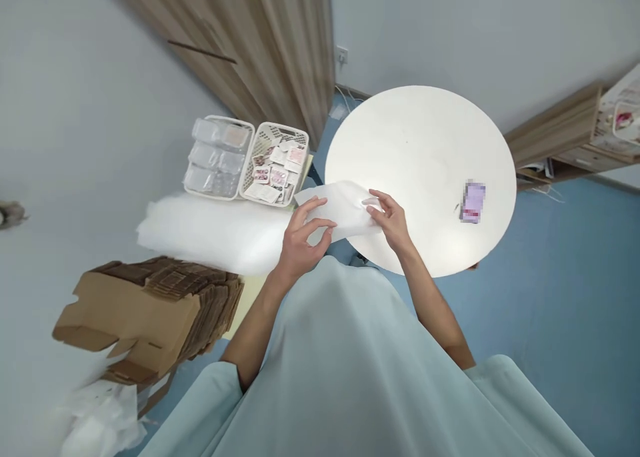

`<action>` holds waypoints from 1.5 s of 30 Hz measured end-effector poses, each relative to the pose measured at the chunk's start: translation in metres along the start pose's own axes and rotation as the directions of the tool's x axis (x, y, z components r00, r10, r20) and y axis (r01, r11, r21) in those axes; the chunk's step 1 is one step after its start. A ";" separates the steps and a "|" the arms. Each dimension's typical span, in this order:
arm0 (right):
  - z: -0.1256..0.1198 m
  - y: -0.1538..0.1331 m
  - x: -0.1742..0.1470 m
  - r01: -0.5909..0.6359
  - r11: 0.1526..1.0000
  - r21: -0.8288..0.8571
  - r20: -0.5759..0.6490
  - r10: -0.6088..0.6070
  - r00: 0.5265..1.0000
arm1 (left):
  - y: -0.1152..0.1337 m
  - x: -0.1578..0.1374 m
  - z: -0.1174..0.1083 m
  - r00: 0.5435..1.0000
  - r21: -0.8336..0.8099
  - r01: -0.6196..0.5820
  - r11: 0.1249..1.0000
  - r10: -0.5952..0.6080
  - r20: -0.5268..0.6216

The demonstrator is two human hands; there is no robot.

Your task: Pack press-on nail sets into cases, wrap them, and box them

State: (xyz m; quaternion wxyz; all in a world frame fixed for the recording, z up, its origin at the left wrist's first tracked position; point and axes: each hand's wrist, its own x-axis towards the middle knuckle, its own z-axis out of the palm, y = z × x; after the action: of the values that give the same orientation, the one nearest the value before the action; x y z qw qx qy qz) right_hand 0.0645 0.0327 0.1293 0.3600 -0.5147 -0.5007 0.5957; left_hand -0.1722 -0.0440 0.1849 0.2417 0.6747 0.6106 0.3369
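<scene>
Both my hands hold a thin, translucent white packing sheet [345,207] in front of my body, at the near left edge of a round white table. My left hand [305,240] grips its left part, with the thumb and fingers curled over it. At the right end, my right hand [393,223] pinches the sheet between thumb and fingers. Whether it is a single sheet or a flat pouch, I cannot tell. A pile of similar soft white material [215,233] lies to the left of my left hand.
The round white table [415,137] bears a pixelated purple item [473,201] on its right. Two white baskets stand at left: one with clear plastic boxes [217,157], another with small printed packets [279,175]. Flattened cardboard boxes [135,310] are stacked nearer, beside white plastic bags [105,417].
</scene>
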 end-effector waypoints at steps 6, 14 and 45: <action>-0.078 0.006 -0.032 0.048 0.998 -0.037 -0.279 -0.056 0.959 | 0.013 0.020 0.084 0.966 -0.259 0.257 0.931 -0.245 0.080; -0.138 0.037 -0.039 0.049 0.998 -0.041 -0.403 -0.061 0.913 | 0.021 0.048 0.165 0.792 -0.484 0.607 0.631 -0.427 0.436; -0.173 0.153 -0.026 -0.487 0.814 -0.316 -0.491 0.298 0.819 | -0.112 0.062 0.175 0.907 0.248 0.046 0.968 -0.145 0.396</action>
State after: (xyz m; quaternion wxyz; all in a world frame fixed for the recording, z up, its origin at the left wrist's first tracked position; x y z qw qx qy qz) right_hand 0.2520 0.0106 -0.0065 0.2025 -0.7901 -0.4093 0.4088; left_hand -0.1135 0.0480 -0.0027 0.2998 0.7232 0.6139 0.1013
